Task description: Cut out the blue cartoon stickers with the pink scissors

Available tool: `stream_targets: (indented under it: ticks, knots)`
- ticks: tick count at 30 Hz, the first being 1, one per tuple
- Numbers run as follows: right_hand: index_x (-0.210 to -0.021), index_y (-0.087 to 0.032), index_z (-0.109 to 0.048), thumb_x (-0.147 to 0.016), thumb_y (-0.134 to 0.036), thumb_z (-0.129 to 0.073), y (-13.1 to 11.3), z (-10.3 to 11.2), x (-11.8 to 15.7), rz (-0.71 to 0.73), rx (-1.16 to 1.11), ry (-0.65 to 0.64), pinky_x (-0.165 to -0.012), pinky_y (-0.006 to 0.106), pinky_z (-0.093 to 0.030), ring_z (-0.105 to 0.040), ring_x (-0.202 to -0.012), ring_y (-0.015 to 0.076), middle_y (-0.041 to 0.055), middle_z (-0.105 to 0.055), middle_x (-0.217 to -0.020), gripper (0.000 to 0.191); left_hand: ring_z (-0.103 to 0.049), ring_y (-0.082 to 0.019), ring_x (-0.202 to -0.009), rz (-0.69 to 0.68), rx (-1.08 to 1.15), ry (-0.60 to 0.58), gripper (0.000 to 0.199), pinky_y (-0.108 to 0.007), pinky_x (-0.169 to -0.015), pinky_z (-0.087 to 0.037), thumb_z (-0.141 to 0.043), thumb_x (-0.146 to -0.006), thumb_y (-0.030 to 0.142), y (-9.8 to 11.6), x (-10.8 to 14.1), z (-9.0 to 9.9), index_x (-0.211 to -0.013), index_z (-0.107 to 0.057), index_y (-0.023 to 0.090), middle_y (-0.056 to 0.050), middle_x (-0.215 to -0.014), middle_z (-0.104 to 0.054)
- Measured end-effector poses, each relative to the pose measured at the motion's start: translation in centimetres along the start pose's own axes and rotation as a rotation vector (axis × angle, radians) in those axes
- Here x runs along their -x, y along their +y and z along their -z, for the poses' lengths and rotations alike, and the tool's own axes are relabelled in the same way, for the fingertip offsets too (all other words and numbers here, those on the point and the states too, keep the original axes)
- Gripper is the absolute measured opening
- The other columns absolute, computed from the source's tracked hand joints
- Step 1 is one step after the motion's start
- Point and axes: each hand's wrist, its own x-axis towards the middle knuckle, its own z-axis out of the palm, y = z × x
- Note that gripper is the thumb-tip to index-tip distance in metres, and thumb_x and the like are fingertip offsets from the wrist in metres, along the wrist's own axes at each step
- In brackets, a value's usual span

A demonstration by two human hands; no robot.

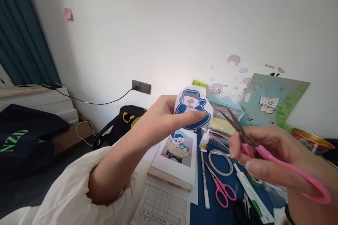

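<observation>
My left hand [169, 114] pinches a paper cutout [192, 107] of a blue and white cartoon figure, thumb across its front. White paper still borders the drawing's blue outline. In my right hand [274, 158] is a pair of scissors [245, 137] with pink handles. Their blades are parted and point up and left, a little to the right of the cutout and apart from it. Below the cutout lies a printed sheet [175, 151] with a cartoon on a round plate, resting on a flat block [169, 181].
On the blue table top lie a second pink scissors [221, 186], a pen [205, 182], a coiled white cable [220, 163], a glue bottle [205, 140] and a white-green stick [253, 193]. Behind stand a zip pouch [224, 107] and a cartoon folder [271, 100].
</observation>
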Motion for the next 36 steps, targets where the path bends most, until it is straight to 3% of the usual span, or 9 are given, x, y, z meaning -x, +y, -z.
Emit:
stream_targets:
  ticks: [4, 10, 17, 36]
  knots:
    - [-0.082, -0.025, -0.061, -0.077, -0.052, -0.063, 0.2, 0.0, 0.5, -0.049, -0.001, 0.008, -0.044, 0.02, -0.036, -0.042, -0.049, 0.0098, -0.0036, -0.046, -0.058, 0.028, -0.059, -0.009, -0.062, -0.03, -0.039, -0.025, 0.019, -0.018, -0.058, -0.046, -0.071, -0.075, 0.032, -0.4, 0.1, 0.0, -0.066, -0.066, 0.016, 0.001, -0.068, -0.065]
    - [-0.083, -0.024, -0.061, -0.08, -0.041, -0.063, 0.0, 0.1, 0.7, -0.097, 0.054, -0.01, -0.048, 0.021, -0.044, -0.057, -0.056, 0.0138, -0.0011, -0.055, -0.064, 0.018, -0.058, -0.01, -0.061, -0.062, -0.054, 0.003, 0.019, -0.019, -0.057, -0.045, -0.071, -0.074, 0.032, -0.6, 0.3, -0.1, -0.066, -0.066, 0.015, 0.0, -0.066, -0.065]
    - [-0.082, -0.026, -0.06, -0.081, -0.041, -0.061, 0.2, 0.4, 0.4, -0.074, 0.133, -0.023, -0.043, 0.023, -0.043, -0.056, -0.052, 0.0151, -0.0013, -0.052, -0.058, 0.015, -0.055, -0.011, -0.056, -0.084, -0.082, 0.012, 0.021, -0.019, -0.05, -0.042, -0.069, -0.074, 0.034, -0.6, 0.4, -0.5, -0.063, -0.067, 0.016, 0.0, -0.062, -0.062]
    - [-0.078, -0.026, -0.065, -0.073, -0.029, -0.061, -0.1, -0.7, -0.3, -0.015, 0.09, 0.036, -0.04, 0.023, -0.039, -0.049, -0.044, 0.0124, -0.0019, -0.05, -0.055, 0.007, -0.049, -0.006, -0.054, -0.165, 0.062, -0.204, 0.022, -0.014, -0.053, -0.039, -0.059, -0.084, 0.017, -1.2, 1.0, -1.7, -0.064, -0.067, 0.018, 0.004, -0.057, -0.055]
